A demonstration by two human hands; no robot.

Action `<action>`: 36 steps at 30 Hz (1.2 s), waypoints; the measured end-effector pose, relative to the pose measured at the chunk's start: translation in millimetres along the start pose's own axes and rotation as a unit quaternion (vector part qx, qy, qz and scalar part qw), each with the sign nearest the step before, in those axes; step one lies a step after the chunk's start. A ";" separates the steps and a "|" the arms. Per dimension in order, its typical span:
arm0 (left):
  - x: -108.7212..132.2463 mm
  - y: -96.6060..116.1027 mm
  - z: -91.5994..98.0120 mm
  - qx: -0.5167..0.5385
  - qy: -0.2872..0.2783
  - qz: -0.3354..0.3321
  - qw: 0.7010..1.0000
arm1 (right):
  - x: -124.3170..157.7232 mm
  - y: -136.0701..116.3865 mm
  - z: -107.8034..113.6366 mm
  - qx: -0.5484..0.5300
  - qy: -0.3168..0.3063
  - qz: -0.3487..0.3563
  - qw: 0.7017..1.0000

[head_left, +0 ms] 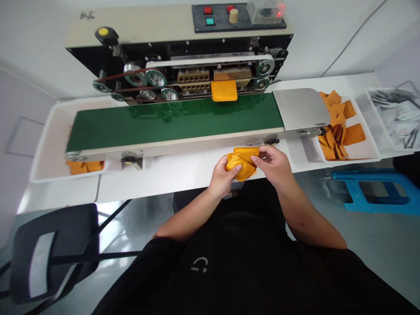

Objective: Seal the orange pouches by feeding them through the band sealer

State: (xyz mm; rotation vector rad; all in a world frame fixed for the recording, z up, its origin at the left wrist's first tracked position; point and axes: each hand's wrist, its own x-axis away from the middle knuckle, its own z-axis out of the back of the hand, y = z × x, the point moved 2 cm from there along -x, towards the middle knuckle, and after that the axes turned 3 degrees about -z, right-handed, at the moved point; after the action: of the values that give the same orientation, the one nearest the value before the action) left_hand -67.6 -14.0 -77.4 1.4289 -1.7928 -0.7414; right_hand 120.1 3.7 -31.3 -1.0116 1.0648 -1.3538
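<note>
My left hand (223, 177) and my right hand (272, 164) hold a small stack of flat orange pouches (241, 164) between them, just in front of the conveyor's near edge. The right fingers pinch the stack's right side, and the left fingers wrap its lower left corner. One more orange pouch (224, 91) lies at the far edge of the green conveyor belt (173, 118), against the sealing machine's metal heater blocks (193, 81). Both hands are apart from the belt.
A white tray (364, 156) holds a loose pile of orange pouches at the right. Another white tray (44, 140) with orange pouches sits at the belt's left end. Silver packets fill a far-right tray (377, 118). A blue stool (370, 192) and black chair (52, 253) stand on the floor.
</note>
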 end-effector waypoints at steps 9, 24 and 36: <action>0.8 -2.4 3.4 -0.034 -0.008 0.000 0.999 | -0.8 -4.7 7.6 -0.028 0.029 -0.010 0.999; 1.6 -3.3 6.3 -0.091 -0.055 0.031 0.994 | -1.9 -41.2 29.7 0.203 -0.076 0.024 0.976; 0.3 -3.6 16.1 -0.073 -0.031 0.041 0.996 | -66.4 -57.5 84.1 -0.139 0.096 -0.020 0.985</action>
State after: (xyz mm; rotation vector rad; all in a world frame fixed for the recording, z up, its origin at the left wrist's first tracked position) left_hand -78.7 -15.1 -89.5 1.2415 -1.7938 -0.8623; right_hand 191.6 66.5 44.4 -1.1261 1.4159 -1.3816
